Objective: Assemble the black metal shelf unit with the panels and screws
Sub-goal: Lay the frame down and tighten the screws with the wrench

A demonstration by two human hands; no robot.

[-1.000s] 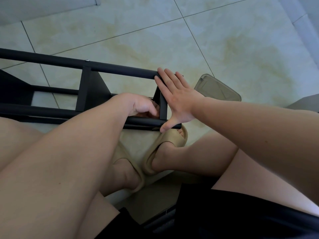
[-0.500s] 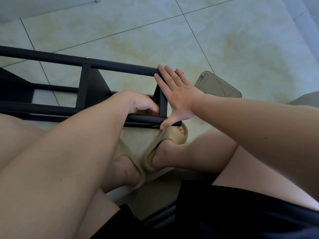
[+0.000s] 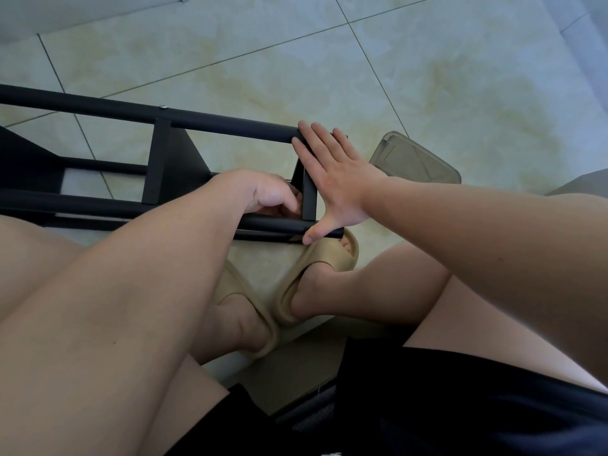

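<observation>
The black metal shelf frame (image 3: 210, 125) lies on its side on the tiled floor, its tubes running from the left edge to the middle. My right hand (image 3: 335, 182) is flat and spread against the frame's end bracket (image 3: 309, 199), fingers on the far tube, thumb on the near tube. My left hand (image 3: 263, 195) is curled inside the frame just left of that bracket; what its fingers hold is hidden. A black panel (image 3: 177, 162) stands between the tubes further left.
A translucent grey plastic lid or container (image 3: 418, 159) lies on the floor right of the frame's end. My feet in beige slides (image 3: 316, 268) are under the near tube. My knees and black shorts fill the lower view.
Almost nothing has moved. Both hands stay at the frame's end bracket, with only a slight shift of the view.
</observation>
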